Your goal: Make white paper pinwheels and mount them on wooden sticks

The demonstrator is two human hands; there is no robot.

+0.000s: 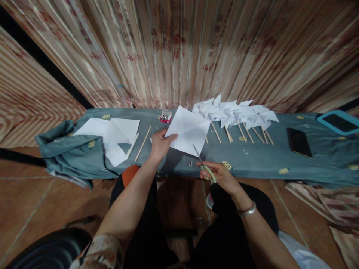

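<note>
My left hand [160, 144] grips the left corner of a creased white paper square [188, 129], holding it tilted above a low bench covered in grey-blue cloth [260, 158]. My right hand [220, 175] is closed on green-handled scissors [204, 164], whose blades point up and left to the paper's lower edge. Behind the paper lie several white paper pinwheels on wooden sticks [238, 114].
White paper sheets [110, 130] and a wooden stick [143, 143] lie at the left of the bench. A small red box of pins [165, 117] sits near the back. A black phone [298, 142] and a blue-cased tablet [338, 121] lie at the right. Curtains hang behind.
</note>
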